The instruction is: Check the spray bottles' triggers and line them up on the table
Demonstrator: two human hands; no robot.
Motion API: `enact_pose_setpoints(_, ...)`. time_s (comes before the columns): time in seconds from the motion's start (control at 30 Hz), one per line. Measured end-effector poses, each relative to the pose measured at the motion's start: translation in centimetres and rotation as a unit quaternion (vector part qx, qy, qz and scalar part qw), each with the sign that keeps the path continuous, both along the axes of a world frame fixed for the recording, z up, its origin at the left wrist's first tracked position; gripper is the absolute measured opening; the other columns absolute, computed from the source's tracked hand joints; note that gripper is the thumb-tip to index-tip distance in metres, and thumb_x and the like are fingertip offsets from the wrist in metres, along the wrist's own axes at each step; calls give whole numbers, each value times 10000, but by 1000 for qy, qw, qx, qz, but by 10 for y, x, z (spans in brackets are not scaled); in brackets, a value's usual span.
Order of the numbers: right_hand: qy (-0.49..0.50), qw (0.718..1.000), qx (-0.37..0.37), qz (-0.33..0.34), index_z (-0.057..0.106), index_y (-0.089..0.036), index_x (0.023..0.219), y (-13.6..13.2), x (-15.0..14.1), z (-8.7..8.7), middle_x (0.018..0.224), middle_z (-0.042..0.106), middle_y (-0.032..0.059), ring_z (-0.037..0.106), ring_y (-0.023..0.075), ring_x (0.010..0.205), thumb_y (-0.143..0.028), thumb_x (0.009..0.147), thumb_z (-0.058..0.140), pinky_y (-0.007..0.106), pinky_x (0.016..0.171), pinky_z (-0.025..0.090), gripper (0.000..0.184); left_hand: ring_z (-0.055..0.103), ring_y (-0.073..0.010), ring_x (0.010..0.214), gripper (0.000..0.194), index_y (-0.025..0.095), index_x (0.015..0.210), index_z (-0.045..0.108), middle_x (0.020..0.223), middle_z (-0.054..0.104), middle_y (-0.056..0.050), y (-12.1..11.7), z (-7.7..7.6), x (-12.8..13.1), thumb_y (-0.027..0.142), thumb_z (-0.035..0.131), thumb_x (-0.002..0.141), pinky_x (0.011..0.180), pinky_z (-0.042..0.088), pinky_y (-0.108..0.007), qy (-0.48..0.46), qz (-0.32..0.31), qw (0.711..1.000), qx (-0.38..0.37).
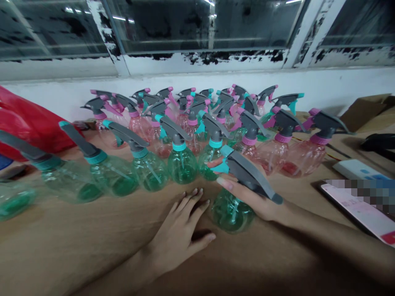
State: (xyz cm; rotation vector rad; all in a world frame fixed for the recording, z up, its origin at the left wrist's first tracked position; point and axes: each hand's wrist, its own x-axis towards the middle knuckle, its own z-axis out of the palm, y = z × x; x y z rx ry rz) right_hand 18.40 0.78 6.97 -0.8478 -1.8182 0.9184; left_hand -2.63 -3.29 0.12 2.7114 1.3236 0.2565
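My right hand is wrapped round the neck of a clear green spray bottle with a grey and teal trigger head. The bottle stands close to upright on the wooden table. Just left of it, my left hand lies on the tabletop, fingers stretched out and holding nothing. Beyond the hands is a row of green spray bottles with teal collars, among them a green bottle straight ahead. The held bottle's neck is partly hidden by my fingers.
Several pink spray bottles with pink collars crowd the back and right. A red plastic bag sits at the left. On the right are a phone, a white and blue box and a cardboard box. A white wall with windows closes the back.
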Motion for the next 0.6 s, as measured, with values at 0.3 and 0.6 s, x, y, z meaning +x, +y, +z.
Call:
enact_pose_setpoints(0.3,-3,1000,-7,4,574,-249,1060,2,0,-1,933,649,10,624,154,662,-396,822,614,321,620,502,282,315,-301,1342,616,182,1379,393,1465,364,-130,0,0,0,534,529,892,1058,294,-486,-13,-5,1000,12)
enact_pose_setpoints(0.6,-46,995,57,-62,564,-221,781,0,-2,2,587,530,-48,492,105,504,-413,844,585,266,499,398,203,296,-304,1351,615,184,1380,397,1470,358,-122,0,-1,0,541,518,894,1066,277,-494,-12,-2,1000,6)
